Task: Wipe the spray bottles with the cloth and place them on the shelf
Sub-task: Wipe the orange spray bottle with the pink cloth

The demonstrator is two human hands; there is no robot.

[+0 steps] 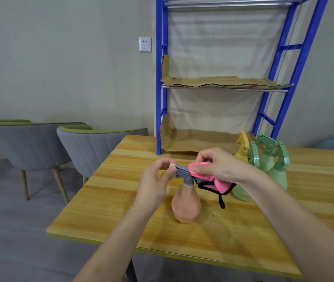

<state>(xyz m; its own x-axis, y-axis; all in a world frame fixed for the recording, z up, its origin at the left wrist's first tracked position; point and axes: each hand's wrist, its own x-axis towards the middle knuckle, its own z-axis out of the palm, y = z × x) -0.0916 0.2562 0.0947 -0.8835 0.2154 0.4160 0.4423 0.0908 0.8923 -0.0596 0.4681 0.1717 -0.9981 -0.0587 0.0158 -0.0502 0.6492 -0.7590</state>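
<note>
Step in hand, by judgement: wiping of the trigger head. Left hand [158, 180], left of the salmon-orange pear-shaped plastic spray bottle [185, 206], thumb and forefinger pinched on that bottle's cream nozzle tip [172, 165]. The bottle stands upright on the pale wooden table [101, 210], its grey trigger head [182, 171] between the two hands. Pink cloth with black edging [213, 184], right of the bottle, is pressed to the head's rear. Right hand [221, 165], fingers curled round the cloth. Yellow spray bottle [242, 153] and green spray bottles [271, 159] stand further right, unhandled. Blue metal shelf rack [291, 46], behind the bottle, cardboard-lined. Advice: keep the pinch firm and the base planted, draw the cloth along the head, then down neck and body.
</note>
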